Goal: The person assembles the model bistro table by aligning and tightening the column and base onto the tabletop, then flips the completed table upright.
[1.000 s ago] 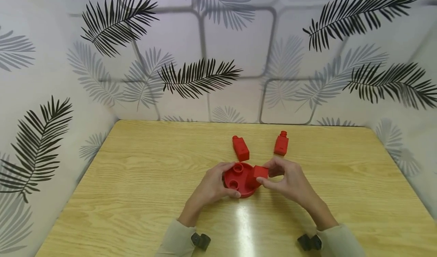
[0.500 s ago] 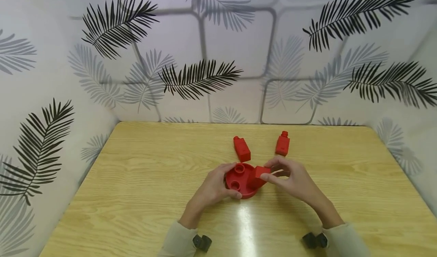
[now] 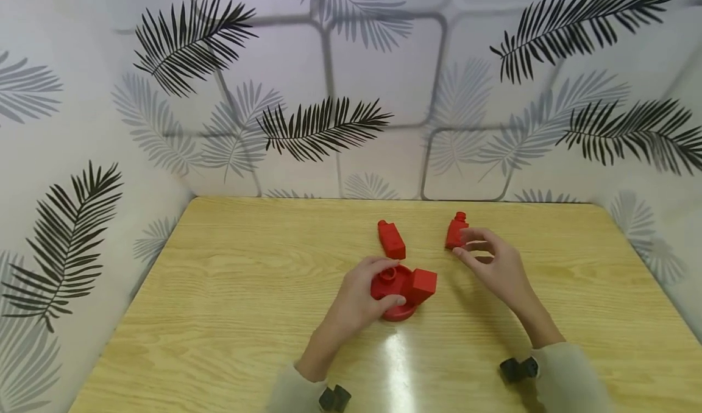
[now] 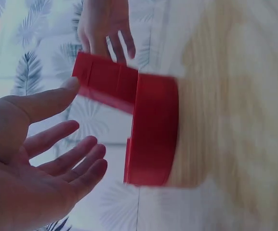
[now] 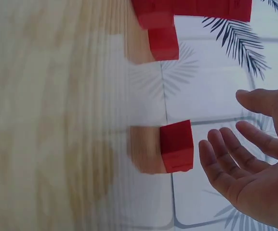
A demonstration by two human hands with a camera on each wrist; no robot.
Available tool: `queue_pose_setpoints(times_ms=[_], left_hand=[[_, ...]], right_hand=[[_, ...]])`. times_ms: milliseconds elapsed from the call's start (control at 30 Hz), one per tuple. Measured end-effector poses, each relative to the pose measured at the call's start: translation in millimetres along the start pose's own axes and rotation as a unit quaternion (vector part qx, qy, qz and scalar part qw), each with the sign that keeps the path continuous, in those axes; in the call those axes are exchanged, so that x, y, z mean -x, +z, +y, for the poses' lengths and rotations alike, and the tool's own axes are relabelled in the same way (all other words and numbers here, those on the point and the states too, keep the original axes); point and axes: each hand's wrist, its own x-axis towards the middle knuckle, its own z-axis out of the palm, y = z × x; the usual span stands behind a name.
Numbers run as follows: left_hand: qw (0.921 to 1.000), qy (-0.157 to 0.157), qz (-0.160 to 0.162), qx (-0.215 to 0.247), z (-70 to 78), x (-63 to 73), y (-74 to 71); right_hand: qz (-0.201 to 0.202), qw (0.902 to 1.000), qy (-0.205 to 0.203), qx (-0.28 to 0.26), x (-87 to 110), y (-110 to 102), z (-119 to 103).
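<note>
A round red base point(image 3: 399, 314) with raised ring sockets lies on the table. A red rectangular block point(image 3: 423, 284) stands in its right side, leaning outward to the right. My left hand point(image 3: 359, 297) hovers over the base's left part, fingers spread. In the left wrist view, a gap shows between that hand's fingers and the round base point(image 4: 154, 130), while the thumb overlaps the end of the block point(image 4: 105, 79). My right hand point(image 3: 496, 267) is beside a red bottle-shaped block point(image 3: 455, 233) with a narrow neck. The right wrist view shows its fingers loosely bent and apart from that block point(image 5: 177, 147).
Another red bottle-shaped block point(image 3: 392, 240) lies just behind the base, its neck toward the back wall. The wooden table point(image 3: 230, 279) meets a leaf-patterned wall covering point(image 3: 378, 157) at its back edge.
The right hand has let go of the block in the base and moved right and back to the bottle-shaped block. The left hand has shifted right, off the base's rim.
</note>
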Motion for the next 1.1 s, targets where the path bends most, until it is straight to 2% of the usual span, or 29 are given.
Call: queue_pose_setpoints(times_ms=[133, 267, 500, 700, 933, 1100], left_hand=[[0.9996, 0.013, 0.016, 0.02, 7.2, -0.3, 15.1], [0.9986, 0.011, 0.045, 0.023, 11.4, -0.8, 29.7], [0.9948, -0.002, 0.101, 0.015, 17.1, -2.0, 43.3], [0.9927, -0.026, 0.116, 0.017, 21.9, -4.0, 49.2], [0.992, -0.03, 0.122, 0.009, 24.3, -4.9, 51.5], [0.9924, -0.022, 0.121, 0.005, 22.5, -3.2, 51.6]], right_hand=[[0.005, 0.9999, 0.009, 0.01, -10.0, 0.0, 8.5], [-0.009, 0.9994, 0.027, 0.019, -18.0, 1.1, 16.0], [-0.037, 0.9973, 0.047, 0.044, -29.6, 5.6, 22.3], [-0.045, 0.9935, 0.062, 0.085, -38.2, 7.5, 23.6], [-0.057, 0.9908, 0.08, 0.093, -42.0, 7.9, 23.0], [-0.056, 0.9905, 0.089, 0.089, -41.4, 8.7, 24.2]])
